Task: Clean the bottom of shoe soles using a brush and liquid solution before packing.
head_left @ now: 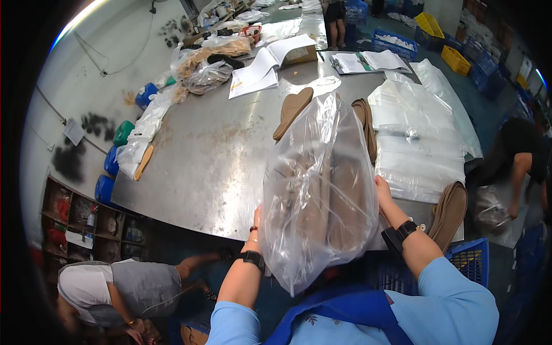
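Observation:
A large clear plastic bag (319,195) with brown shoe soles inside is held up over the near edge of the metal table. At its left side my left hand (257,217) grips it, the fingers mostly hidden behind the plastic. My right hand (383,192) is closed on the opposite side, its fingertips out of sight. Beyond the bag a loose brown sole (293,112) lies on the table, and a stack of brown soles (365,129) shows to its right. Another bundle of brown soles (450,214) rests at the table's near right corner.
Flat clear plastic bags (417,138) are piled on the right of the metal table (201,167). Open papers (261,69) and a clipboard (371,62) lie farther back. A blue crate (470,261) stands by my right elbow. People bend at lower left (138,287) and far right (520,149).

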### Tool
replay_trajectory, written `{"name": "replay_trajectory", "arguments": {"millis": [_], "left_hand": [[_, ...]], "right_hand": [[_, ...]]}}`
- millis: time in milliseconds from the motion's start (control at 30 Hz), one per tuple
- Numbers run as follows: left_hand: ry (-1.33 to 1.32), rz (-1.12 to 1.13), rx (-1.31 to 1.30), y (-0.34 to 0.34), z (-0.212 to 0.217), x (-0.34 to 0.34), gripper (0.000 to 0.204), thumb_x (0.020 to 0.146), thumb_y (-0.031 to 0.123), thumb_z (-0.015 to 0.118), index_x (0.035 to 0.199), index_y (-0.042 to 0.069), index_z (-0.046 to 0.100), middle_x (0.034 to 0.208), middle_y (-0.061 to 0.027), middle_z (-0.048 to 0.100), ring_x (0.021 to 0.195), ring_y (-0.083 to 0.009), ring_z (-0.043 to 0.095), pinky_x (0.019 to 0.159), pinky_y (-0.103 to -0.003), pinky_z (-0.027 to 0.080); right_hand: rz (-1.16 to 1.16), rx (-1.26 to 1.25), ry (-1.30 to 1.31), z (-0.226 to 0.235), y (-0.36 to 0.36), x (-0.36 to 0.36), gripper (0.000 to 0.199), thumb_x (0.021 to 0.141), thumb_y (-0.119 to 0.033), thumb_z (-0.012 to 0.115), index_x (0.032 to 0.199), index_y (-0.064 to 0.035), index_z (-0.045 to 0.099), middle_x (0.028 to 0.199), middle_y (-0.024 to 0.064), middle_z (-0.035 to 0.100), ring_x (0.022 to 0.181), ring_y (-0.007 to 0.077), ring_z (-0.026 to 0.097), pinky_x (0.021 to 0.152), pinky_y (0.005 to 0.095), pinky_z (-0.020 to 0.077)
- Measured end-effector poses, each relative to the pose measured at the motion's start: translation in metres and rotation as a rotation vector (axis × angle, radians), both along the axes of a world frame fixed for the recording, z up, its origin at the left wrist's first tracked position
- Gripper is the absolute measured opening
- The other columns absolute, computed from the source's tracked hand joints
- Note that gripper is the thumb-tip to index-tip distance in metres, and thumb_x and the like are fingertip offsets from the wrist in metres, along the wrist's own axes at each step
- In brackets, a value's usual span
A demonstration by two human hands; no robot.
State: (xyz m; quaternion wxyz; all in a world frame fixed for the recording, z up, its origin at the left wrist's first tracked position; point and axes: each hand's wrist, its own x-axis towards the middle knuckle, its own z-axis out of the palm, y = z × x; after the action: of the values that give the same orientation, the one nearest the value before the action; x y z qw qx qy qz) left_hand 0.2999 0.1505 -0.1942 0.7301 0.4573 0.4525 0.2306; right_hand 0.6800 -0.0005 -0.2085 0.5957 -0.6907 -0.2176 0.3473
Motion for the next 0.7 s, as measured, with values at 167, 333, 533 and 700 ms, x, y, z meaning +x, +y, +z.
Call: {"name": "replay_trajectory", "arguments": {"millis": [167, 333, 533, 700], "left_hand": [[-0.026, -0.056, -0.004, -0.026, -0.009, -0.018, 0.023, 0.092, 0.013, 0.055, 0.108, -0.001, 0.064, 0.092, -0.0058, 0.067, 0.079, -0.0115, 0.062, 0.067, -0.025, 0.05], [0.39, -0.037, 0.519, -0.007, 0.007, -0.04, 0.014, 0.087, 0.005, 0.054, 0.096, -0.003, 0.062, 0.087, -0.0072, 0.065, 0.075, -0.015, 0.061, 0.067, -0.027, 0.05], [0.083, 0.378, 0.06, -0.006, 0.082, 0.012, 0.018, 0.082, -0.001, 0.058, 0.1, -0.002, 0.061, 0.083, -0.0082, 0.064, 0.074, -0.0166, 0.062, 0.066, -0.029, 0.05], [0.544, 0.089, 0.604, 0.03, 0.02, 0.007, 0.019, 0.083, 0.007, 0.06, 0.102, 0.001, 0.061, 0.079, -0.0101, 0.064, 0.075, -0.0193, 0.062, 0.066, -0.031, 0.048]], "right_hand": [[0.144, -0.187, -0.219, -0.022, -0.044, 0.044, 0.017, 0.088, -0.015, 0.052, 0.081, 0.0007, 0.054, 0.069, 0.0103, 0.055, 0.064, 0.0201, 0.053, 0.062, 0.0357, 0.0434], [0.171, 0.099, 0.39, 0.031, -0.019, 0.074, 0.018, 0.086, -0.008, 0.057, 0.104, -0.0031, 0.057, 0.081, 0.0052, 0.064, 0.069, 0.0124, 0.062, 0.06, 0.0259, 0.0519], [0.45, 0.174, 0.703, 0.138, 0.03, 0.041, 0.021, 0.082, -0.009, 0.058, 0.102, -0.0044, 0.059, 0.075, 0.004, 0.062, 0.058, 0.0085, 0.055, 0.043, 0.0194, 0.0391], [0.37, -0.088, -0.231, 0.076, 0.063, 0.038, 0.025, 0.085, -0.019, 0.06, 0.103, -0.0015, 0.062, 0.079, 0.0093, 0.066, 0.072, 0.0194, 0.063, 0.063, 0.0297, 0.0486]]}}
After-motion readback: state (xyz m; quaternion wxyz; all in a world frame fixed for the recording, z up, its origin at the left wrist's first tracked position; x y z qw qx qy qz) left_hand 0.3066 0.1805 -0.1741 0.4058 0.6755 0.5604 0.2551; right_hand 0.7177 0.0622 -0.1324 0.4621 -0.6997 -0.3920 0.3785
